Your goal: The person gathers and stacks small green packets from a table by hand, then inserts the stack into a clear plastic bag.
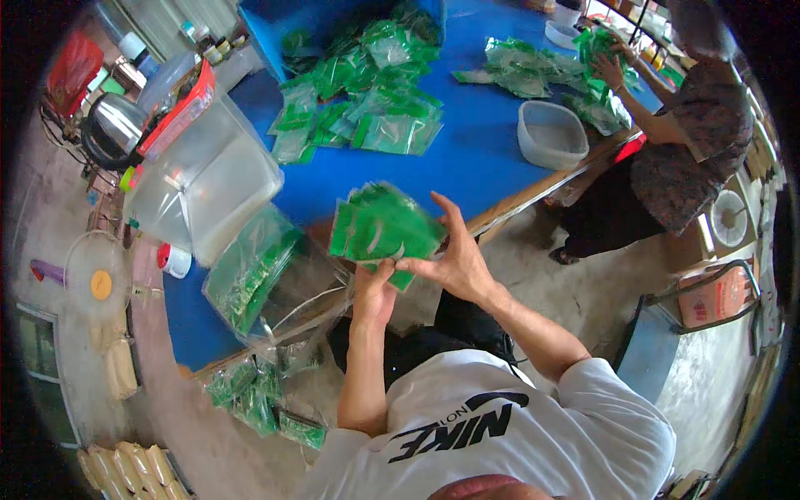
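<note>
My left hand (pixel 375 293) grips a fanned stack of small green-and-clear plastic packets (pixel 377 227) from below, its thumb on top near the bottom edge. My right hand (pixel 463 263) is spread at the stack's right side, thumb tip touching the lower edge and index finger stretched upward. Its other fingers are partly hidden. Just left of my hands, a large clear bag (pixel 254 271) with more green packets lies at the blue table's edge. Beyond my hands, a loose heap of the same packets (pixel 367 104) spills from a blue bin (pixel 265 42).
A translucent tub (pixel 212 179) stands at the left of the blue table (pixel 329 185); a shallow clear container (pixel 552 135) sits right. Another person (pixel 692 150) handles green packets (pixel 521 67) at the far right. Bagged packets (pixel 258 396) lie below the table's left end. A kettle (pixel 117 125) stands far left.
</note>
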A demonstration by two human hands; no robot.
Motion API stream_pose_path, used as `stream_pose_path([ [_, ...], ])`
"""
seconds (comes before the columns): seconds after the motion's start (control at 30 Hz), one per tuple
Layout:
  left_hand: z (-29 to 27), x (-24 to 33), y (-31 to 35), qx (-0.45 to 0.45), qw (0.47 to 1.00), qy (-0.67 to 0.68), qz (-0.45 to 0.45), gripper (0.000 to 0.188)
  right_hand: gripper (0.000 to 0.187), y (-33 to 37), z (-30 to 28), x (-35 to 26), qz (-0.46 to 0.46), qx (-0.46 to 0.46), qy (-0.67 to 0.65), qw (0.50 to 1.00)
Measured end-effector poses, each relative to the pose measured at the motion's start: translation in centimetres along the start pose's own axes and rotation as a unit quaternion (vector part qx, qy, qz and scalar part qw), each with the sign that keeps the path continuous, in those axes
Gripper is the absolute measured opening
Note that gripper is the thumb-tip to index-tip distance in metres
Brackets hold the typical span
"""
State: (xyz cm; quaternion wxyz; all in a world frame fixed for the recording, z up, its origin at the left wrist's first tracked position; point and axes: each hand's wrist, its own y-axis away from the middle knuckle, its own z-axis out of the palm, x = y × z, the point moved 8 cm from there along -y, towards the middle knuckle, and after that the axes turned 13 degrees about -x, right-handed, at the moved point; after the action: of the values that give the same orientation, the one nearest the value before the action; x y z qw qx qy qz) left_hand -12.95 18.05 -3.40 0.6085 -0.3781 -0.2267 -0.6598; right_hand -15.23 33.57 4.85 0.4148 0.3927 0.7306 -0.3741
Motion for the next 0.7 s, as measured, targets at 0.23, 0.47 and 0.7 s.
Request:
stream_pose_path([
  [0.23,-1.9,-0.8,0.8,-0.075,0.982,0.172,0.017,0.059,0.089,0.6,0.8,5.8,0.231,-0.096,-0.384,0.889],
  [0.47,3.6,2.3,3.8,-0.18,0.975,0.048,0.125,0.051,0.104,7.1,12.1,0.9,0.19,-0.432,-0.672,0.57],
  [0.7,1.6,1.4,3.5,-0.108,0.99,-0.075,-0.046,0.042,0.073,9.0,12.2,2.7,0.193,-0.396,-0.717,0.54],
])
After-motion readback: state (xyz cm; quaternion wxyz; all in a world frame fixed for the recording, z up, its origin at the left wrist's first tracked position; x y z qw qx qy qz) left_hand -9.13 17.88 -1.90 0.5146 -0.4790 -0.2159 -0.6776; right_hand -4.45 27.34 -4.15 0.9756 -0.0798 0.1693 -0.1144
